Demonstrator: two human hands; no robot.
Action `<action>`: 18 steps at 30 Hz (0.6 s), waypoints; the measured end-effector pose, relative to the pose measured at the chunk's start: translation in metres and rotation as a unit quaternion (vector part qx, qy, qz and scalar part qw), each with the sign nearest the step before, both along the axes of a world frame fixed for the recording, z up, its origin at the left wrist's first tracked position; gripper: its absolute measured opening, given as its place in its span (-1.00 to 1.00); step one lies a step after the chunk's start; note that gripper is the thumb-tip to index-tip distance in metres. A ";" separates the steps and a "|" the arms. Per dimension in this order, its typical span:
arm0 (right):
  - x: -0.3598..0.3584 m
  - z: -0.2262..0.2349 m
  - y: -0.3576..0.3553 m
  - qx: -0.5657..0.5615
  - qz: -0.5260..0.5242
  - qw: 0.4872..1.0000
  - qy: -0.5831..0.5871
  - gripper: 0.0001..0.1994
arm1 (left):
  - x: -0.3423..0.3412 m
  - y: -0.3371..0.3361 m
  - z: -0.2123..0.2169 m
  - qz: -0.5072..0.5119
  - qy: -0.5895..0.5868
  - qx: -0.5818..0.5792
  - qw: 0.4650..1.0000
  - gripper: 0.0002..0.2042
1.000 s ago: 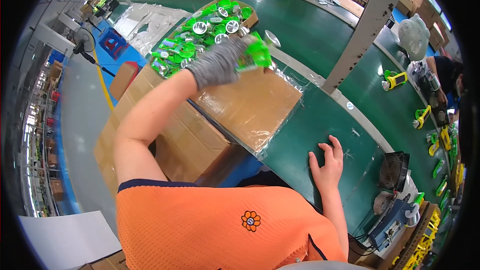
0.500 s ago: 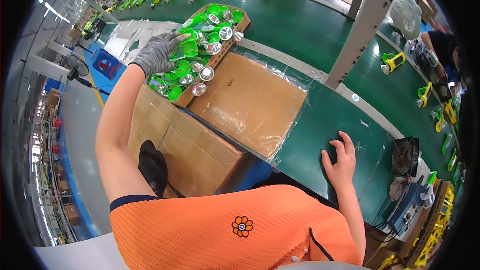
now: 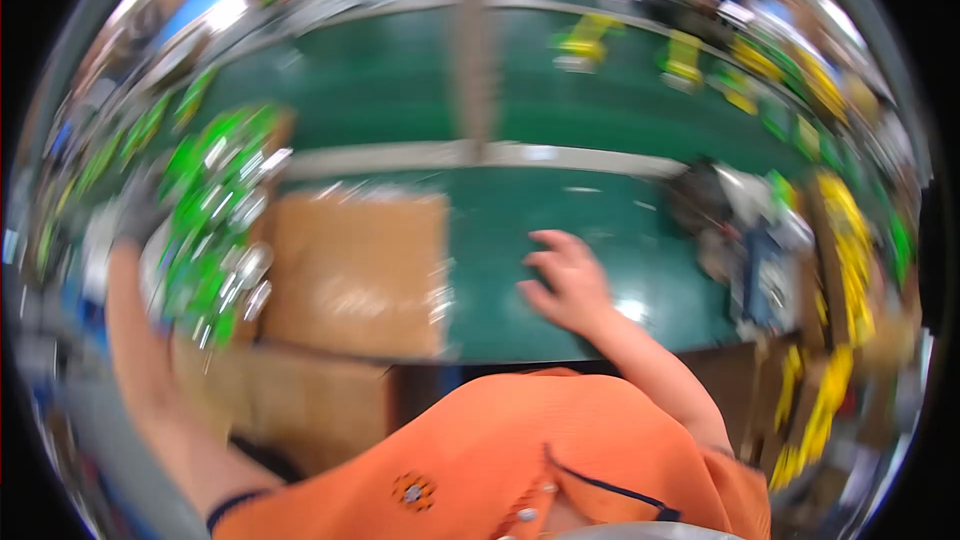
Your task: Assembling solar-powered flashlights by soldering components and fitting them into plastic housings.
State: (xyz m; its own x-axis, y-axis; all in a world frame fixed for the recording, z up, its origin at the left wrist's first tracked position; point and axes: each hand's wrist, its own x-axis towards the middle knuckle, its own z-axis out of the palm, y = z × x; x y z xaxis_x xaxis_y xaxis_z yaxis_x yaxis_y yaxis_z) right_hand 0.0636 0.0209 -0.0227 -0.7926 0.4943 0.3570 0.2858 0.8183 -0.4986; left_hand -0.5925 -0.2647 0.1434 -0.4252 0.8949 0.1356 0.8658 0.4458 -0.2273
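My left hand (image 3: 143, 205), in a grey glove, is at the left side of a cardboard box heaped with green torch parts and silver reflectors (image 3: 215, 210). Motion smears its fingers, so its grip cannot be made out. My right hand (image 3: 568, 282) is bare, with fingers apart and nothing in them, at the green work surface (image 3: 490, 310). Between the hands lies a brown cardboard piece (image 3: 360, 270) with clear plastic round its edges, beside the box.
A green conveyor (image 3: 380, 65) runs beyond a pale rail, with yellow torches (image 3: 683, 58) along its far side. An upright post (image 3: 472, 60) stands in the middle. At right are a dark fan (image 3: 695, 202), a blue device (image 3: 768, 280) and a box of yellow parts (image 3: 845, 250).
The view has swung to the right and blurred, so the box and cardboard appear further left. My left hand remains by the box; my right hand stays open at the work surface.
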 end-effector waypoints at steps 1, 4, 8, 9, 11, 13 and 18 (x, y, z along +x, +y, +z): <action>-0.001 -0.007 0.002 -0.008 0.017 1.000 0.022 -0.69 | -0.034 -0.009 -0.017 -0.049 -0.061 0.017 0.997 -0.37; 0.005 -0.018 0.005 -0.012 0.017 0.999 0.043 -0.67 | -0.078 0.017 -0.072 0.032 -0.286 0.058 0.956 -0.52; 0.011 -0.027 0.008 -0.026 0.020 0.997 0.068 -0.65 | -0.118 0.018 -0.080 0.035 -0.351 0.074 0.933 -0.42; 0.011 -0.027 0.007 -0.020 0.026 0.997 0.074 -0.67 | -0.126 0.009 -0.073 0.033 -0.478 0.075 0.874 -0.39; 0.012 -0.026 0.009 -0.015 0.028 0.996 0.079 -0.69 | -0.125 0.019 -0.069 -0.020 -0.413 0.079 0.907 -0.53; 0.026 -0.029 0.010 -0.012 -0.026 0.997 0.065 -0.69 | -0.090 0.094 -0.068 0.087 -0.434 -0.046 0.895 -0.25; 0.009 -0.029 0.010 -0.035 0.044 0.995 0.080 -0.70 | -0.129 0.000 -0.058 -0.171 -0.048 -0.257 0.950 -0.46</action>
